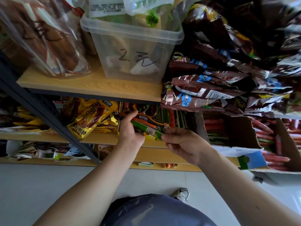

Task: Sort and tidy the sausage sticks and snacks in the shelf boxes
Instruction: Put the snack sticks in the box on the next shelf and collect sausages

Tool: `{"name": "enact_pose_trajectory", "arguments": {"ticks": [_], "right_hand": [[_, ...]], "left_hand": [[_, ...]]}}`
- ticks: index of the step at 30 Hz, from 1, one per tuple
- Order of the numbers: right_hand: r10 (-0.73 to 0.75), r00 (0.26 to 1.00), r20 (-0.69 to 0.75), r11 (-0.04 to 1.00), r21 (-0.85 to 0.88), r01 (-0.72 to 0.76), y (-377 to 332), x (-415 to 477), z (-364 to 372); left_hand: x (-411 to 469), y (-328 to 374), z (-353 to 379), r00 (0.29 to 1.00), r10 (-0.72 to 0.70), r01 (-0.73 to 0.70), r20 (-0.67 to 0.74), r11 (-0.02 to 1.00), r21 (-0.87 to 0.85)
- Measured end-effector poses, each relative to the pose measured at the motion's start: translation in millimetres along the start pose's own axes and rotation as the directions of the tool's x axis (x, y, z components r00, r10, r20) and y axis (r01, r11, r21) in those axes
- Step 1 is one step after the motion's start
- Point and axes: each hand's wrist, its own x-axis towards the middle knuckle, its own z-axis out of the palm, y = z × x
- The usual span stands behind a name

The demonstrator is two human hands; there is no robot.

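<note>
Two hands engaged: left hand [130, 129] wrapped round stick bundle [144, 120] at middle shelf [99, 139] front; right hand [184, 142] pinching green stick [156, 134] end. Stick best drawn out lengthwise, bundle held squeezed, ends aligned.

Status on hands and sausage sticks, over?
Left hand grips mixed stick bundle. Right hand pinches green stick end. Brown snack packs overhang above.

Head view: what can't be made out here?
- Sausage sticks in the left hand: count hidden by its fingers, head view.
- Brown snack packets, top right: blurred, print unreadable.
- Cardboard box: cut off by the right edge.
- Clear box: contents blurred behind its frosted wall.
- Right hand pinches the green stick; its end is covered by the fingertips.
</note>
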Motion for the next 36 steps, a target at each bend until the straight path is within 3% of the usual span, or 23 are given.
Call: {"name": "enact_pose_trajectory", "arguments": {"ticks": [9,12,15,20,25,28,31,32,34,36], "right_hand": [[-0.067,0.998,0.019,0.991,0.120,0.065,-4,-7,-27],[-0.077,0.989,-0.130,0.964,0.245,0.107,-19,-3,-54],[-0.093,0.955,-0.282,0.923,0.335,0.189,-31,19,-72],[-0.080,0.925,-0.370,0.925,0.318,0.207,-34,60,-61],[-0.231,0.895,-0.382,0.961,0.055,0.271,-40,90,-42],[-0.192,0.924,-0.331,0.972,-0.190,0.134,-34,98,-30],[-0.258,0.914,-0.314,0.825,-0.564,0.039,-28,103,-30],[-0.282,0.904,-0.321,0.799,-0.600,0.035,-28,99,-28],[-0.248,0.925,-0.290,0.844,-0.533,0.059,-27,85,-22],[-0.080,0.991,-0.106,0.906,-0.422,0.028,-23,60,-11]], "left_hand": [[17,18,-6,0.999,-0.010,0.006,-0.031,0.991,-0.131],[26,36,-16,0.998,-0.004,-0.009,-0.068,0.982,-0.189],[30,48,-23,1.000,0.001,-0.004,-0.018,0.991,-0.135],[24,42,-27,0.993,-0.102,0.104,0.054,0.994,-0.040],[17,27,-36,0.976,-0.175,0.175,0.131,0.984,0.009],[13,22,-38,0.969,-0.179,0.176,0.173,0.984,0.029],[11,20,-37,0.949,-0.191,0.184,0.251,0.982,0.052],[11,19,-36,0.945,-0.196,0.189,0.261,0.981,0.054],[9,17,-35,0.947,-0.190,0.186,0.259,0.982,0.041],[5,16,-32,0.951,-0.163,0.168,0.263,0.986,0.005]]}}
